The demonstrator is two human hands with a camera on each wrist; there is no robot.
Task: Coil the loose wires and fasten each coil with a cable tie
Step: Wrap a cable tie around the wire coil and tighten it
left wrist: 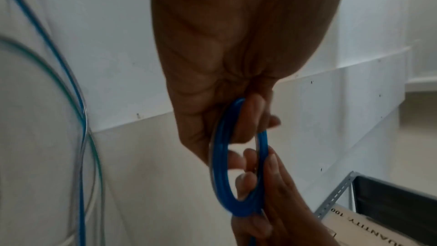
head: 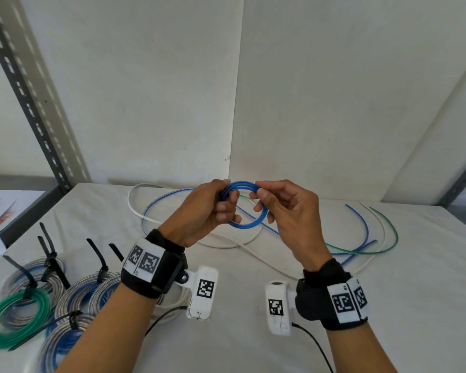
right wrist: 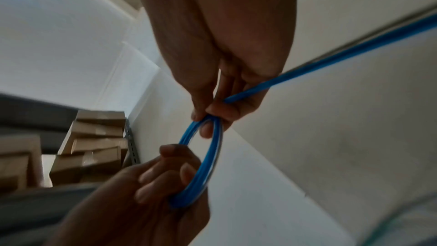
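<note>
A small blue wire coil (head: pixel 246 223) hangs in the air above the white table (head: pixel 388 278). My left hand (head: pixel 213 208) grips its left side with fingers curled through the ring (left wrist: pixel 218 175). My right hand (head: pixel 275 208) pinches the coil's right side (right wrist: pixel 212 147) between thumb and fingers. The wire's loose tail (right wrist: pixel 331 59) runs from my right hand down to the table (head: pixel 256 219). More loose wires lie on the table: white (head: pixel 226 244), blue (head: pixel 361 227) and green (head: pixel 388 246).
Several tied coils with black cable ties sit at the front left, among them a green coil (head: pixel 14 319) and silver-blue ones (head: pixel 73 297). A slotted metal upright (head: pixel 24 90) stands at the back left. Cardboard boxes (right wrist: pixel 94 137) are stacked beyond the table.
</note>
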